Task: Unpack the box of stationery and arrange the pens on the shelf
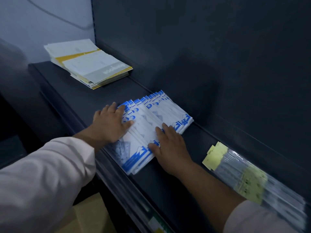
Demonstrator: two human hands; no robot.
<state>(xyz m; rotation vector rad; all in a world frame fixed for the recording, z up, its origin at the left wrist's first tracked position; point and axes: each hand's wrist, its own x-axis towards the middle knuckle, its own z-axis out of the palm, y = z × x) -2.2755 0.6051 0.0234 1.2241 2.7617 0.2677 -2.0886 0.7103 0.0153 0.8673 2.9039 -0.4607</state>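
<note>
From the head view, a row of blue-and-white packs (145,127) is lying fanned out and overlapping on the dark shelf (168,182), reaching from the front lip back to the rear panel (202,47). What the packs are holding is not showing.

The left hand (109,122) is lying flat on the left end of the row, its fingers (121,108) straight and spread, gripping nothing. The right hand (170,147) is resting flat on the near right edge of the row, fingers straight too, with the heel of the hand on the bare shelf.

Further left on the shelf, well apart from the packs, a stack of white-and-yellow booklets (87,63) is sitting against the rear corner. To the right, clear sleeves (252,179) with pale yellow labels are lying along the shelf; they are too blurred to show their contents.

Below the shelf at lower left, a corner of a cardboard box (90,214) is showing, its inside hidden by the left sleeve.
</note>
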